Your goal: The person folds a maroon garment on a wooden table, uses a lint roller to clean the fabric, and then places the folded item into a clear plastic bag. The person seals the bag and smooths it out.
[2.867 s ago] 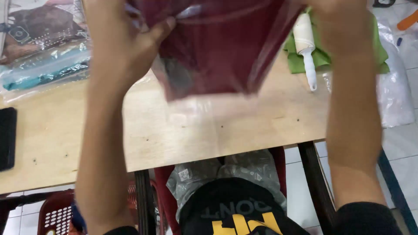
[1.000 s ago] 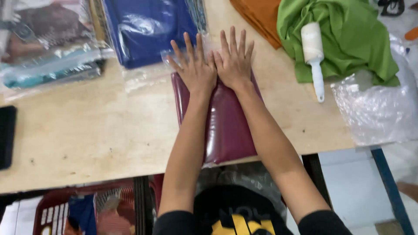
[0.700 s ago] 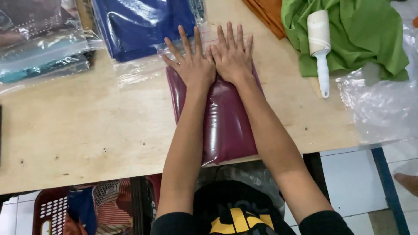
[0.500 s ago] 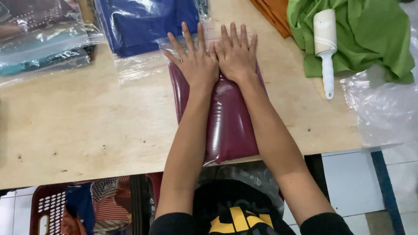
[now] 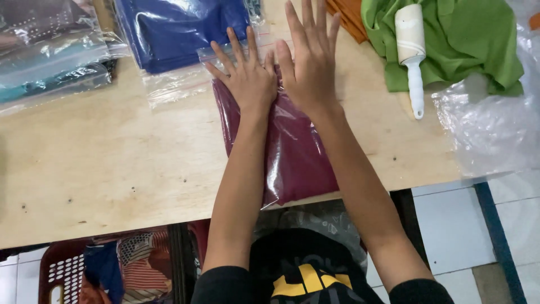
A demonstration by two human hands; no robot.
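At the bottom of the frame I see a dark shirt with a yellow print (image 5: 306, 278), and to the lower left, under the bench, a red plastic basket (image 5: 62, 270) stuffed with patterned cloth. Both forearms reach up from there across the edge of the plywood bench (image 5: 101, 174)

In the middle of the frame lies the maroon garment in a clear plastic bag (image 5: 295, 155), lengthways, its near end just over the bench's front edge and its far end under my palms. My left hand (image 5: 247, 81) lies flat on the bag's upper left part, fingers spread wide and pointing away; it grips nothing, only presses down. My right hand (image 5: 309, 62) lies flat just beside it, thumbs nearly touching, fingers straight and a little apart, reaching past the bag's far end onto the clear flap; it too holds nothing

Further up, touching that flap, lies a bagged blue garment (image 5: 180, 28) at the upper middle. In the upper left corner sits a stack of bagged dark and teal clothes (image 5: 50, 56). To the upper right lies a green cloth (image 5: 461, 39) with a white lint roller (image 5: 412, 53) resting on its left part, handle pointing toward me. An orange cloth (image 5: 349, 17) peeks out between the blue bag and the green cloth. At the right edge a crumpled clear plastic sheet (image 5: 495, 129) hangs over the bench end
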